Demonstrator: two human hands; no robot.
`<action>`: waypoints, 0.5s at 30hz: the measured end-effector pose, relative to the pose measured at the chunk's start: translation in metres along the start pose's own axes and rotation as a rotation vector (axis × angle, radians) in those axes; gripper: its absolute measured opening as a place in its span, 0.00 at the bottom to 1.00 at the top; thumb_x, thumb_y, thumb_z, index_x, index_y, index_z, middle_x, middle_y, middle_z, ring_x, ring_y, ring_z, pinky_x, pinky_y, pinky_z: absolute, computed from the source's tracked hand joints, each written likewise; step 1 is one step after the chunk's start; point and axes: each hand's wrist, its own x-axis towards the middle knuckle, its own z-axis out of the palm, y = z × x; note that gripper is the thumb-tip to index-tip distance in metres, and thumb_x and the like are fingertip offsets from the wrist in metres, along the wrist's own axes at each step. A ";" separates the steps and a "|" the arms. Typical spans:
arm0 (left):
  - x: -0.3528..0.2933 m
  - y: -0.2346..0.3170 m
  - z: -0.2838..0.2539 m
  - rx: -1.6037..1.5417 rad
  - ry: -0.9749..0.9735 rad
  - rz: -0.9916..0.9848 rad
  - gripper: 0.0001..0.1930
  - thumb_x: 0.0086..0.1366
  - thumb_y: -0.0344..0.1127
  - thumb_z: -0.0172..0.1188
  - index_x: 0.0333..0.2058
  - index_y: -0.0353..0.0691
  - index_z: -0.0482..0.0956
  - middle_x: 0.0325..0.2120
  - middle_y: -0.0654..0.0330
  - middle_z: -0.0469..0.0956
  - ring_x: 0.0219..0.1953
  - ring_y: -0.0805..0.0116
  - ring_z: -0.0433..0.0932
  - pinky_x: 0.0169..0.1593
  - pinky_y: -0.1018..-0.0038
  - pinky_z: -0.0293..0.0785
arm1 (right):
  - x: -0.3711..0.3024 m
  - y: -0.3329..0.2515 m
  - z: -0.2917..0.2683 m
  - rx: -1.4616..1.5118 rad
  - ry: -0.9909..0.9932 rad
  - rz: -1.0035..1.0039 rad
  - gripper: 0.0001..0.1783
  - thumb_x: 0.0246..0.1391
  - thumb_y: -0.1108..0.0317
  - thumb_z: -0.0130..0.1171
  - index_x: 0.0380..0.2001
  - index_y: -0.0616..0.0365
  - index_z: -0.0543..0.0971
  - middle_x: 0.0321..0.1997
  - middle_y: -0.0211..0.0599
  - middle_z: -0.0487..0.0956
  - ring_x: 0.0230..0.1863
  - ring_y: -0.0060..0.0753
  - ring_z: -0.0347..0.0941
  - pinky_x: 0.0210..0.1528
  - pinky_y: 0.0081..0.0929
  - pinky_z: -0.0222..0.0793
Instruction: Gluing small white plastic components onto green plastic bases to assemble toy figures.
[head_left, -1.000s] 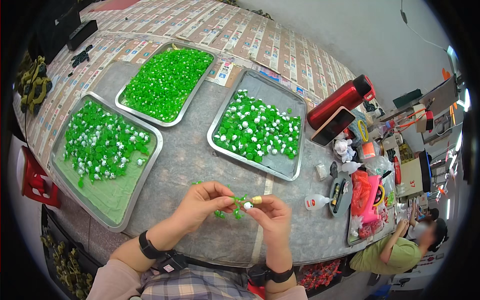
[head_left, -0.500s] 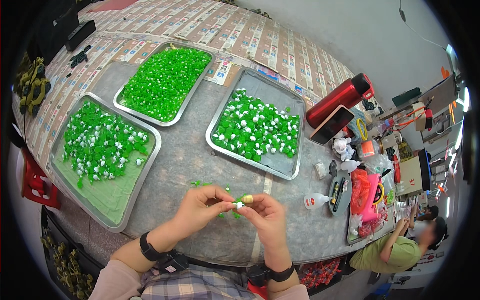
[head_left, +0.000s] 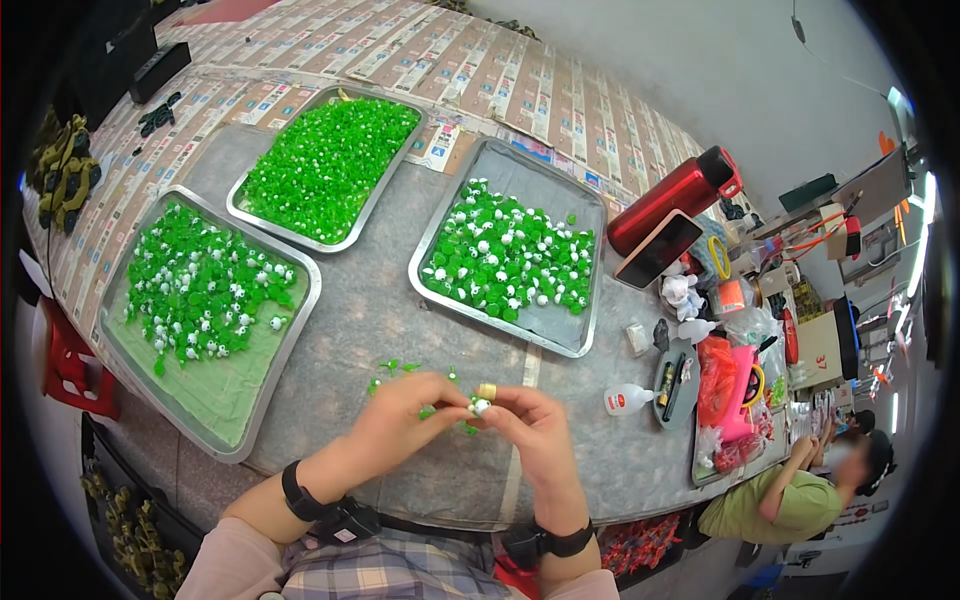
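Over the near part of the table, my left hand (head_left: 405,420) and my right hand (head_left: 535,430) meet fingertip to fingertip. Between them sits a small white ball with dark marks (head_left: 481,406), pinched by my right thumb and index finger. A yellow finger cover (head_left: 487,391) is on the right index fingertip. My left thumb and index finger press together against the ball's left side; any small green part there is mostly hidden. Loose green pieces (head_left: 410,367) lie just beyond the left hand, and a few show beneath the fingers.
Trays of green-and-white pieces stand at left (head_left: 275,395) and right of centre (head_left: 418,285); another tray (head_left: 350,240) holds smaller green parts. On the right are a red thermos (head_left: 665,205), a phone (head_left: 660,248), a white bottle (head_left: 628,400), a grey dish (head_left: 677,400) and a seated person (head_left: 780,500).
My left hand has turned slightly and its fingers are more curled over near the ball. The ball stays in the right-hand pinch. The view has shifted a little.
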 end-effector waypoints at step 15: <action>0.002 -0.006 -0.044 -1.182 0.484 -0.310 0.10 0.56 0.33 0.51 0.37 0.37 0.68 0.26 0.65 0.69 0.24 0.81 0.69 0.27 0.85 0.70 | 0.049 0.012 0.009 -1.383 -0.038 -0.497 0.08 0.38 0.71 0.56 0.25 0.59 0.71 0.24 0.35 0.70 0.31 0.35 0.67 0.32 0.26 0.62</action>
